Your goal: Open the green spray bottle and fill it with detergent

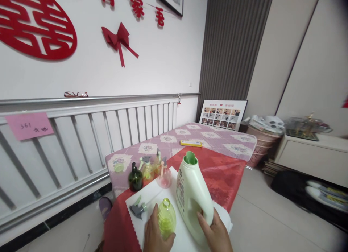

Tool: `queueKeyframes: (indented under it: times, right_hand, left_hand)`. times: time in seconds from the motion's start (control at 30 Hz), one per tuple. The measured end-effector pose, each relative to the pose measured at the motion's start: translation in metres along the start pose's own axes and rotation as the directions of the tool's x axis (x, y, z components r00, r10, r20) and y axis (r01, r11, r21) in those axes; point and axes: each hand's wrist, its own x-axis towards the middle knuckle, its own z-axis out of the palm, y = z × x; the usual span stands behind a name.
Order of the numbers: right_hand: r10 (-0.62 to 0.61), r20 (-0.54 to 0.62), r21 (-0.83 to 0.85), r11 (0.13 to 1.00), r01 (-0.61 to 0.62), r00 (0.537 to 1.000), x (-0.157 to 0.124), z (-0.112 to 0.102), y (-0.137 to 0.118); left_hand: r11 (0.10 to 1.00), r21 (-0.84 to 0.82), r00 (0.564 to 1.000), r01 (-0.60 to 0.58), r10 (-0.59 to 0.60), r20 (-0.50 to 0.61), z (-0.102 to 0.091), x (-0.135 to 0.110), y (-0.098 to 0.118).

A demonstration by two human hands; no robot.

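My left hand [157, 231] is wrapped around a translucent yellow-green spray bottle [166, 219] whose neck is uncapped. Some liquid seems to be inside it, though its level is hard to make out. With my right hand [214, 230] I grip the handle of a large pale-green detergent jug [190, 194]. The jug is tilted slightly to the left, and a green spout shows in its uncapped mouth. A grey spray trigger head [138, 208] lies left of the bottle on a white sheet [152, 194]. Both hands are closed on what they hold.
Behind the sheet stand a dark green pump bottle [135, 177], a pink spray bottle [164, 176] and a yellow-green one [147, 170]. A green cap [119, 167] and a yellow box [191, 143] lie on the tablecloth [179, 134]. A white radiator [119, 127] runs along the left wall.
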Motion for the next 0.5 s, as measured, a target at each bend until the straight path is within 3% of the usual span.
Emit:
queueKeyframes:
  times: [0.13, 0.3, 0.5]
  right_hand:
    - [0.000, -0.018, 0.027, 1.000, 0.000, 1.000, -0.003, 0.000, 0.002]
    - [-0.007, -0.182, 0.105, 0.994, 0.027, 0.983, -0.005, -0.001, -0.004]
    - [-0.003, -0.110, 0.055, 0.998, 0.009, 0.994, 0.005, 0.000, -0.018]
  left_hand:
    - [1.000, 0.011, 1.000, 0.010, -0.010, 0.008, 0.000, 0.000, 0.000]
    - [1.000, -0.007, 0.999, 0.014, -0.013, 0.034, -0.001, 0.001, 0.001]
    - [1.000, -0.021, 1.000, 0.011, -0.010, 0.003, 0.004, 0.001, -0.003]
